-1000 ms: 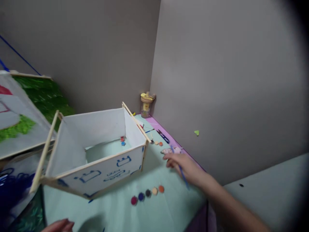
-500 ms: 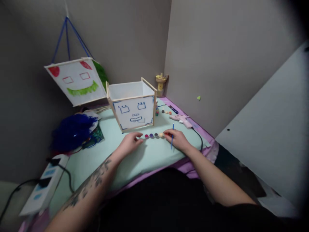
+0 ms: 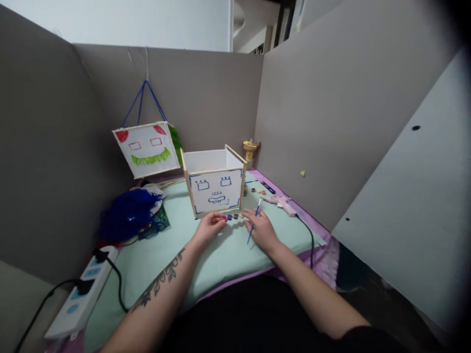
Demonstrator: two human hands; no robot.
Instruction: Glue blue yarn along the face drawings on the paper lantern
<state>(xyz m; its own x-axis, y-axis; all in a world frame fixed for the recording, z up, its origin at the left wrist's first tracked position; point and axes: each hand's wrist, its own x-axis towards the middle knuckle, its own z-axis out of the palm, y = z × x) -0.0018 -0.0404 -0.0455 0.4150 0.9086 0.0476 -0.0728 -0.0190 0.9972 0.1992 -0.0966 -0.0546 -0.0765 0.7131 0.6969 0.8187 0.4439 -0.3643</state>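
A strip of small paint pots [image 3: 230,216] in pink, purple, dark and yellowish colours spans the gap between my hands. My left hand [image 3: 209,228] pinches its pink end. Across the fingers of my right hand [image 3: 262,228] lies a thin blue paintbrush [image 3: 256,218], bristles pointing away from me; those fingertips are by the yellowish pot at the strip's other end. Just beyond stands an open-topped box [image 3: 217,193] with wooden stick edges, white sides and a face drawn in blue.
Blue yarn [image 3: 127,213] is heaped at the left, behind a power strip [image 3: 83,294]. A pink glue gun [image 3: 283,203] with a black cord lies right. A painted box [image 3: 147,152] hangs from blue cords. Grey panels [image 3: 312,108] enclose the table.
The view has tilted up. My left fingers have closed on the pink end of the paint strip, and the brush in my right hand has slanted over.
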